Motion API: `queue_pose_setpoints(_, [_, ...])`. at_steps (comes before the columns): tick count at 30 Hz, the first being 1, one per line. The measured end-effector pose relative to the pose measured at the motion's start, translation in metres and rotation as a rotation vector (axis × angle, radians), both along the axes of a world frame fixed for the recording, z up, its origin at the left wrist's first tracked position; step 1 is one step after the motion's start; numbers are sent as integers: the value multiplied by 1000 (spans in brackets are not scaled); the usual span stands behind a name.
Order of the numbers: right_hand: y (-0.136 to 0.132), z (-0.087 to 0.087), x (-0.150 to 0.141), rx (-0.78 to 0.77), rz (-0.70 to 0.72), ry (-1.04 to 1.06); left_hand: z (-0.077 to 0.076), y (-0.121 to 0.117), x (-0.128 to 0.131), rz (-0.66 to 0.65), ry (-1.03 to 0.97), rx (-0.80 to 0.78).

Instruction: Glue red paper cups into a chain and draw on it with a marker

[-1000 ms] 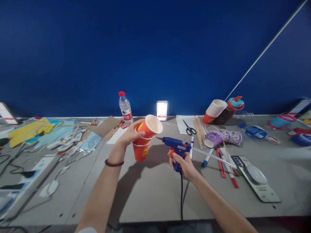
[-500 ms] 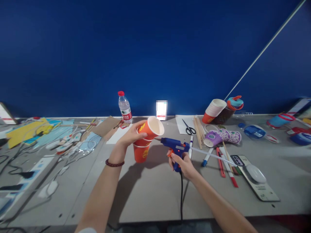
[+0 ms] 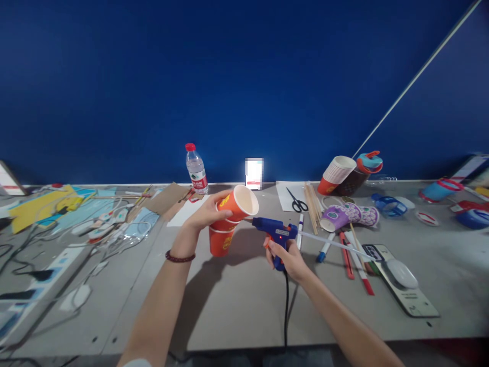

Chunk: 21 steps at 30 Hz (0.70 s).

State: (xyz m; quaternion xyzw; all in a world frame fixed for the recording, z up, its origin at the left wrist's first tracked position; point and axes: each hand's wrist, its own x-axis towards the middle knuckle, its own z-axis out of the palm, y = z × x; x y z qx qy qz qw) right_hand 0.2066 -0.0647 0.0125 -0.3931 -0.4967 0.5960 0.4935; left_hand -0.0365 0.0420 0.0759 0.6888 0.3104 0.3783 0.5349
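Observation:
My left hand (image 3: 209,213) is wrapped around an orange paper cup (image 3: 232,205), which tilts so its pale open mouth faces right and up. Below it, a second orange paper cup (image 3: 220,243) joins on in line; where exactly the two meet is partly covered by my fingers. In my right hand (image 3: 286,257) is a blue hot glue gun (image 3: 275,228), gripped by its handle with fingers at the orange trigger. A small red light glows on the gun. Its nozzle points left, close to the cups' side; contact cannot be made out. A long clear glue stick (image 3: 332,242) sticks out behind.
Behind stand a water bottle (image 3: 196,171), a lit phone (image 3: 254,174) and a stack of paper cups (image 3: 336,176). Scissors (image 3: 299,204), wooden sticks (image 3: 312,206), purple cups (image 3: 338,218), markers and a phone with a mouse (image 3: 402,272) lie right. A power strip (image 3: 46,293) is left.
Both hands stay nearly still, with the lower cup swung very slightly left. At the right, the blue tape-like item appears shifted a little to the left.

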Motion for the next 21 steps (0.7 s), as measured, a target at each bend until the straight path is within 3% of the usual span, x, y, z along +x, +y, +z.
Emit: queue_pose_setpoints(21, [0,1,0,39,-20,-10,1,0,2,20,16,16])
